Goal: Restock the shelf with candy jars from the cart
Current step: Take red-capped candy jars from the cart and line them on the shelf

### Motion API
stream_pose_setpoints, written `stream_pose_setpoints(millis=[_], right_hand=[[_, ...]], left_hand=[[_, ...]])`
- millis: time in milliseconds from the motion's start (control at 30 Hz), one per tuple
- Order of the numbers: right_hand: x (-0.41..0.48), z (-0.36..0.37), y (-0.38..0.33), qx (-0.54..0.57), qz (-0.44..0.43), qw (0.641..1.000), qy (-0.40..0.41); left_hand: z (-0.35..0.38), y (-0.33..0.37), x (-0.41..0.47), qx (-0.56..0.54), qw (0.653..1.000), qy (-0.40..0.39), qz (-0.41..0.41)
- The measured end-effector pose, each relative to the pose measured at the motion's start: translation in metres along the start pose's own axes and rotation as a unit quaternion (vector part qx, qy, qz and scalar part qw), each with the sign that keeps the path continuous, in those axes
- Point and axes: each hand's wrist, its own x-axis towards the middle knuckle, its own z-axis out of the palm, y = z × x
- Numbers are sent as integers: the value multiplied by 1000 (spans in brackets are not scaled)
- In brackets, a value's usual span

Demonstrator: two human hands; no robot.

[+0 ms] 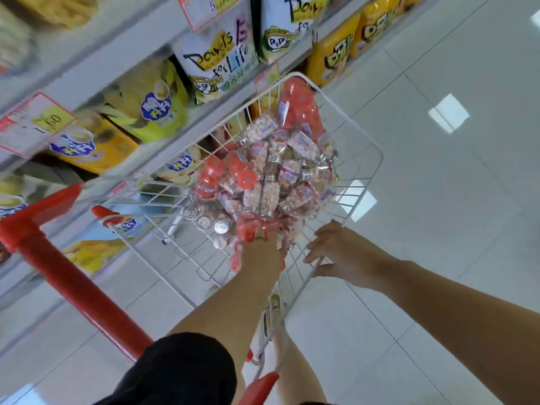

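A white wire cart basket holds a heap of clear candy jars filled with pink and white sweets, several with red lids, others with silver foil tops. My left hand reaches down into the near end of the basket and its fingers are curled round a red-lidded candy jar. My right hand grips the basket's right rim wire, thumb below and fingers over it.
Shelves along the left carry yellow and white snack bags and red-framed price tags. The cart's red handle bar runs across the lower left. Pale tiled floor spreads to the right.
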Motion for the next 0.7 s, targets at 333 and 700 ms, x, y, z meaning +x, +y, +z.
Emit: stream_pose_setpoints(millis=[333,700], right_hand=[[2,7,-15,-12,85,994,-69],[-32,-118,-121,191,105,971,100]], left_hand=[[-26,-30,-32,75,991,33,106],[-182,-86,-203,-346,914,197,83]])
